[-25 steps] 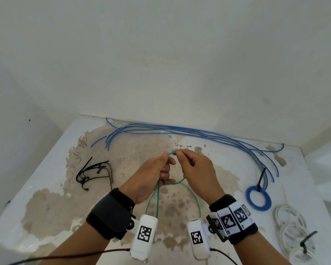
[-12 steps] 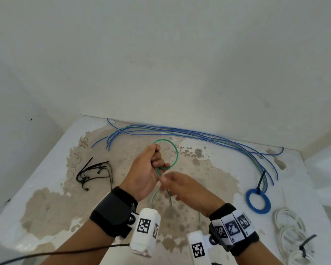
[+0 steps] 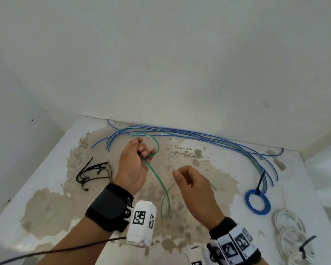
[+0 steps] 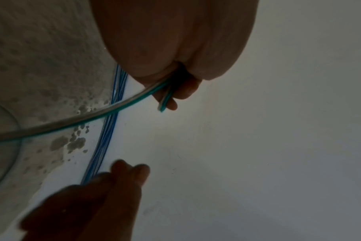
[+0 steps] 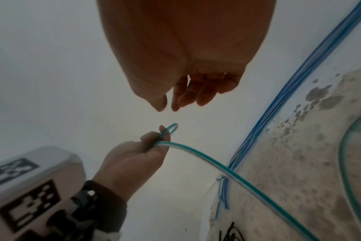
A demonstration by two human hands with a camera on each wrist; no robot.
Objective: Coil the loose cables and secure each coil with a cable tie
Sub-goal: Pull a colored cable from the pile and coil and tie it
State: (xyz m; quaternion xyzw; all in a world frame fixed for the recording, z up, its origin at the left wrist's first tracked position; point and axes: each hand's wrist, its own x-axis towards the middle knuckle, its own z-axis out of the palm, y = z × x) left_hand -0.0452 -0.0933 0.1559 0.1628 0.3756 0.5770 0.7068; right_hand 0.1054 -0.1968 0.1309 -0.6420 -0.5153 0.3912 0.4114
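Note:
A thin green cable (image 3: 157, 180) forms one small loop (image 3: 157, 145) above my left hand (image 3: 141, 151), which grips it in a fist over the stained table (image 3: 46, 169). The cable's tail runs down from the fist and bends back on the table. In the left wrist view my curled fingers (image 4: 175, 91) clamp two strands of the green cable (image 4: 113, 109). My right hand (image 3: 182, 173) hovers lower and to the right, fingers loosely curled, holding nothing. The right wrist view shows its fingertips (image 5: 161, 104) apart from the cable loop (image 5: 172, 128).
Several loose blue cables (image 3: 199, 135) lie along the back wall and curve down the right side. A blue coil (image 3: 257, 201) bound with a black tie sits at the right, white tied coils (image 3: 290, 232) at bottom right. Black cable ties (image 3: 93, 173) are piled at the left.
My left hand has risen and moved away with the green loop in its grip. My right hand has let go of the cable and drawn back to the right.

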